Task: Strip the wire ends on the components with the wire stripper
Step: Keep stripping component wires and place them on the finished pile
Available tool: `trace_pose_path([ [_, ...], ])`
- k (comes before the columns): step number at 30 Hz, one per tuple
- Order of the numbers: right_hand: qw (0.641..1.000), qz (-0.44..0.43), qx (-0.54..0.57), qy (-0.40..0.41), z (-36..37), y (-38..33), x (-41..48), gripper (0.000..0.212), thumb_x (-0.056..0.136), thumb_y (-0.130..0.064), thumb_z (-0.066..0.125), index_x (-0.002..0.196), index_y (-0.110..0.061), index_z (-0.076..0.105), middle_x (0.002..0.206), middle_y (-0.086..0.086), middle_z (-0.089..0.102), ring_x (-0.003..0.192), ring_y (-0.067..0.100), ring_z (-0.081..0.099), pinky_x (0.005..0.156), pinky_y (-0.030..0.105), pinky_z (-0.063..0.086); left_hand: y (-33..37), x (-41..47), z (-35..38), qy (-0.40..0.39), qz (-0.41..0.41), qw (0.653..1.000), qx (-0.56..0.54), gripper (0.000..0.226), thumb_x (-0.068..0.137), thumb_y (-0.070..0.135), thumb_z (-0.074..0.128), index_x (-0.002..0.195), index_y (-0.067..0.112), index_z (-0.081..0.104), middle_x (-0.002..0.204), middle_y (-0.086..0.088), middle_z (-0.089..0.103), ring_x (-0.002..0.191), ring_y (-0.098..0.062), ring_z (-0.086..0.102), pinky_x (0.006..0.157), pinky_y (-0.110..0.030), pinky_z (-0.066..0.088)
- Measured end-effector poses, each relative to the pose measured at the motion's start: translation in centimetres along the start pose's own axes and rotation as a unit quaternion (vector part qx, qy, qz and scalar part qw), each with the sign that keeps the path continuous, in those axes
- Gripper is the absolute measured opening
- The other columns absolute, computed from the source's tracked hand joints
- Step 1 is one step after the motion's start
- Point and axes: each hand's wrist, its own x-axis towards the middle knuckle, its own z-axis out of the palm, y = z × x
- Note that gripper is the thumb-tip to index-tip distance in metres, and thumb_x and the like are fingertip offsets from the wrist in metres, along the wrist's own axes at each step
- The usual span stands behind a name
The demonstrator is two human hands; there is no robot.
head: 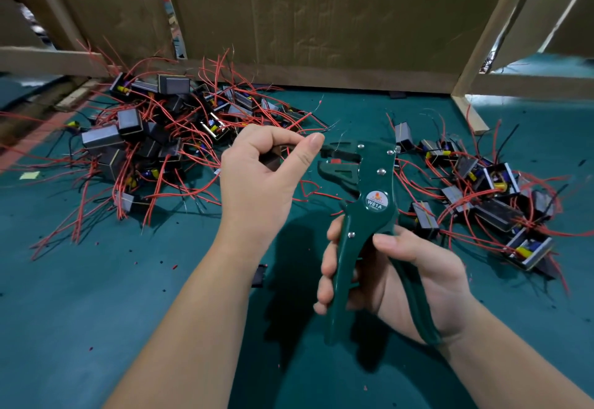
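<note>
One wire, pinched by left hand, seemingly meets wire stripper.

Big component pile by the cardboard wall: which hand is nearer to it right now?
Left. The left hand hovers just right of the big pile, pinching a wire; the right hand is lower and farther right, gripping the wire stripper.
</note>
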Motion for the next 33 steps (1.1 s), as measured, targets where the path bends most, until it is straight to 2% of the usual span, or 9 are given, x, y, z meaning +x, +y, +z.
trace_pose_path([
  [2,1.0,-0.005,0.007,0.006,0.0,-0.3,-0.1,0.046,0.066,-0.024,0.08,0.103,-0.001,0.063,0.086,0.025,0.062,0.073,0.039,0.065,0.073,0.052,0.054,0.0,0.0,-0.1,0.001,0.011,1.0,0.019,0.015,0.079,0.032,0.074,0.071,0.036,0.063,0.074,-0.001,0.059,0.066,-0.008,0.052,0.064,-0.026,0.041],
  [6,1.0,-0.007,-0.001,0.018,0.0,-0.5,-0.2,0.045,0.066,-0.025,0.08,0.101,-0.002,0.064,0.085,0.024,0.062,0.072,0.039,0.065,0.071,0.051,0.055,0.2,0.0,0.0,-0.01,0.024,0.999,0.043,0.017,0.08,0.032,0.073,0.07,0.038,0.061,0.074,0.004,0.056,0.064,-0.005,0.049,0.061,-0.022,0.04],
  [15,0.999,-0.007,-0.032,0.03,0.0,-0.5,-0.3,0.043,0.065,-0.029,0.081,0.096,-0.004,0.066,0.08,0.022,0.063,0.067,0.037,0.064,0.066,0.048,0.055,0.4,-0.2,0.0,-0.019,0.034,0.998,0.055,0.017,0.081,0.031,0.071,0.072,0.039,0.06,0.074,0.007,0.055,0.067,-0.005,0.05,0.065,-0.02,0.039],
  [19,0.999,-0.007,-0.033,0.035,0.0,-0.5,-0.3,0.041,0.067,-0.03,0.08,0.095,-0.004,0.065,0.078,0.021,0.062,0.065,0.036,0.064,0.065,0.047,0.054,0.4,-0.2,-0.1,-0.027,0.027,0.998,0.05,0.017,0.082,0.03,0.071,0.072,0.039,0.06,0.075,0.004,0.056,0.067,-0.004,0.049,0.064,-0.02,0.039],
  [23,0.998,-0.003,-0.037,0.043,-0.1,-0.5,-0.4,0.038,0.067,-0.035,0.08,0.089,-0.008,0.066,0.073,0.019,0.061,0.058,0.033,0.062,0.06,0.044,0.054,0.5,-0.2,-0.1,-0.04,0.021,0.998,0.045,0.018,0.084,0.027,0.071,0.073,0.036,0.061,0.074,0.004,0.055,0.063,0.0,0.047,0.062,-0.016,0.037],
  [25,0.998,-0.006,-0.038,0.053,-0.1,-0.4,-0.4,0.038,0.066,-0.039,0.08,0.084,-0.009,0.065,0.068,0.017,0.059,0.054,0.031,0.06,0.056,0.042,0.053,0.5,-0.3,0.0,-0.051,0.014,0.998,0.044,0.018,0.089,0.027,0.065,0.073,0.035,0.06,0.07,0.01,0.053,0.062,0.002,0.046,0.063,-0.017,0.037],
  [28,0.993,-0.028,-0.039,0.11,0.2,-0.2,-0.1,0.031,0.068,-0.039,0.075,0.072,-0.011,0.061,0.058,0.011,0.051,0.041,0.024,0.052,0.046,0.033,0.048,0.4,-0.2,0.1,-0.062,-0.024,0.998,0.018,0.027,0.096,0.036,0.044,0.077,0.029,0.062,0.058,0.017,0.05,0.058,-0.002,0.045,0.061,-0.024,0.036],
  [30,0.984,-0.038,-0.037,0.169,0.3,-0.3,0.2,0.024,0.069,-0.036,0.067,0.066,-0.013,0.058,0.056,0.008,0.047,0.038,0.021,0.046,0.042,0.028,0.045,0.2,-0.4,0.5,-0.086,-0.057,0.995,-0.008,0.033,0.098,0.038,0.035,0.088,0.023,0.063,0.065,0.019,0.052,0.062,-0.001,0.045,0.064,-0.026,0.037],
  [33,0.976,-0.086,-0.039,0.195,-0.1,-0.6,0.5,0.029,0.065,-0.033,0.061,0.082,-0.009,0.06,0.074,0.014,0.058,0.052,0.028,0.056,0.051,0.039,0.052,0.2,-1.0,1.6,-0.085,-0.138,0.987,-0.018,0.042,0.101,0.041,0.028,0.094,0.022,0.065,0.084,0.017,0.057,0.072,0.006,0.053,0.077,-0.019,0.042],
])
